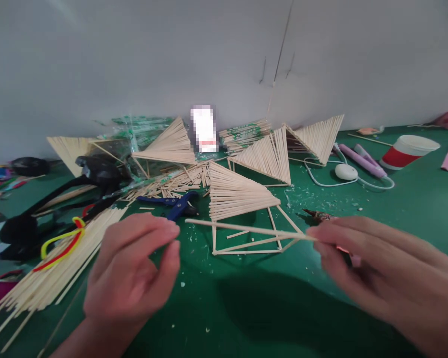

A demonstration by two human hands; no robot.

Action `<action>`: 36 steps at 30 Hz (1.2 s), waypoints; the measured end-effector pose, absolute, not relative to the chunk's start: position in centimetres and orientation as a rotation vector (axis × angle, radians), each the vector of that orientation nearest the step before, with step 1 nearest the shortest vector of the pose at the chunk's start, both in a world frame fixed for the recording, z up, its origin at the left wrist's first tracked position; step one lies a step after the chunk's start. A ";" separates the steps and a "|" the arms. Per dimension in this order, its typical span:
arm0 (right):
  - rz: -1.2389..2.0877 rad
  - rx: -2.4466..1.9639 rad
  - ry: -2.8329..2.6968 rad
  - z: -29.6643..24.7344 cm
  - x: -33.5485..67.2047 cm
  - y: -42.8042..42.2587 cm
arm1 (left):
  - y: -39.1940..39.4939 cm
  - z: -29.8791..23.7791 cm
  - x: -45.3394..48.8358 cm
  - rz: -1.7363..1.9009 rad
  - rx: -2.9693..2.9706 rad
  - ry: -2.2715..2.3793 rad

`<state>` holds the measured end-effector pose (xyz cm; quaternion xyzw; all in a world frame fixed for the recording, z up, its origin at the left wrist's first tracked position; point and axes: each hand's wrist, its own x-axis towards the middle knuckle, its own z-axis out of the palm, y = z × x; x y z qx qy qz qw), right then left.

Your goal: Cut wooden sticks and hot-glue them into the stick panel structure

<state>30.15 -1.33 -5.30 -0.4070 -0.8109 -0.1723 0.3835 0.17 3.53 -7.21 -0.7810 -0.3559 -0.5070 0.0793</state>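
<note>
Here, nearest you on the green tabletop [194, 318], your left hand [132, 271] is raised with its fingers curled, a narrow gap between thumb and forefinger and nothing seen in that grip. Your right hand [384, 273] has its grip pinched closed on one end of a thin pale wooden stick [242, 227]. The stick runs across to your left, its free end just beside your left fingertips but apart from them.

At your left lies a bundle of long pale wooden sticks [65, 253], with a yellow-and-red loop [78, 232] across it. Just beyond the stick you hold stands an angular frame of pale wooden sticks [241, 195], its sloping upper face covered by closely set sticks. Left of it lie blue-handled pliers [181, 205].

Farther back, you have similar slatted wooden pieces [267, 155] and, well to the right, a red-and-white paper cup [401, 154].
</note>
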 end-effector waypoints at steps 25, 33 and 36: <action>0.315 -0.909 -1.834 -7.0 21.5 -2.7 | 0.3 -5.0 3.7 -1.421 -2.887 -1.066; 0.675 -0.858 -1.629 -5.7 21.2 -3.6 | -0.8 -4.0 3.1 -2.346 -2.938 -1.603; 1.010 -0.890 -1.509 -5.5 20.7 -4.0 | -1.0 -3.6 3.6 -2.576 -3.005 -1.822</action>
